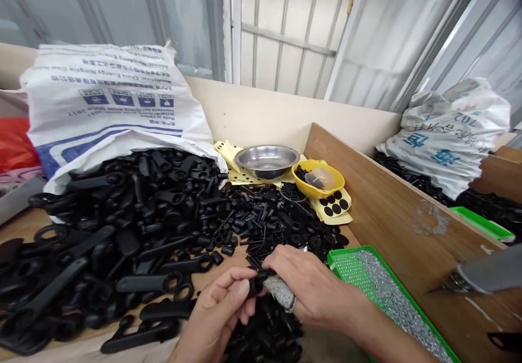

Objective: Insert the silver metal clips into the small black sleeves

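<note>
Low in the middle of the head view, my left hand (222, 308) pinches a small black plastic part (256, 285) between thumb and fingers. My right hand (308, 284) meets it from the right, its fingertips closed at the same part. A grey, rough-looking wrap (279, 292) covers one of its fingers, with a shiny band at the edge. Whether the right fingers hold a second piece is hidden. Beneath both hands lies a heap of small black parts (265, 330). Beyond them spread black sleeves and pins (261, 216).
Black plastic handles (150, 282) spill from a white woven sack (122, 96) on the left. Behind stand a steel bowl (267, 159) and a yellow basket (318, 180). A green tray (338, 257) of small metal pieces lies right, beside a wooden divider (391, 205) and a grey power driver (489, 270).
</note>
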`<action>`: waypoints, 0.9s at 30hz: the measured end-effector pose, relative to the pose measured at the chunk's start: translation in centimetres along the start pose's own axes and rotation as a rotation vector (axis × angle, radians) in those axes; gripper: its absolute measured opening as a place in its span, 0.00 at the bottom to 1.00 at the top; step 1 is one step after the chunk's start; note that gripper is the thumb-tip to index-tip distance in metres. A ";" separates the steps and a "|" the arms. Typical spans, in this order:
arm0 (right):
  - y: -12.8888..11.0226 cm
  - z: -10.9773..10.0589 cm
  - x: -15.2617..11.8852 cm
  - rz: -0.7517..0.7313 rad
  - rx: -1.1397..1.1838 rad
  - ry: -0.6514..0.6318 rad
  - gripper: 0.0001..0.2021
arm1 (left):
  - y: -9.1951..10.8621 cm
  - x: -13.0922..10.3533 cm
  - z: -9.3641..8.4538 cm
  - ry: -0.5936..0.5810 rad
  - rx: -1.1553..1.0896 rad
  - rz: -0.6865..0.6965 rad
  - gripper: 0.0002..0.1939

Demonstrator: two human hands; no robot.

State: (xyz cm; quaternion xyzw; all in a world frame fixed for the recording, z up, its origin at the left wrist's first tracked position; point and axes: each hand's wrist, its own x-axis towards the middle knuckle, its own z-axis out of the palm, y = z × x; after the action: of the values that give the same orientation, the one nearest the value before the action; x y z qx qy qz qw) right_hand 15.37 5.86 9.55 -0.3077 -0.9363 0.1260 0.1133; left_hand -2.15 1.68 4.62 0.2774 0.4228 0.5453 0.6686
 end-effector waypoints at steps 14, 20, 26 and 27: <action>-0.6 1.0 -1.3 0.049 -0.018 -0.158 0.11 | -1.2 -0.5 0.0 0.016 0.330 0.115 0.14; -1.2 2.0 -2.0 0.253 0.227 -0.141 0.10 | -1.8 -1.0 -1.0 -0.042 0.711 0.445 0.06; -1.7 3.0 -2.1 0.209 0.392 -0.015 0.10 | -1.5 -1.0 -1.8 -0.066 0.935 0.580 0.08; -1.6 3.2 -2.1 0.195 0.354 -0.012 0.09 | -1.4 -0.9 -2.0 -0.069 0.972 0.560 0.08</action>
State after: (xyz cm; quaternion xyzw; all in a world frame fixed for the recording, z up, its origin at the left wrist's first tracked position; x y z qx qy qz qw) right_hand 15.21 2.79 6.71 -0.3714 -0.8659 0.3009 0.1476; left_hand -3.29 0.26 2.74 0.6728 0.5134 0.4350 0.3073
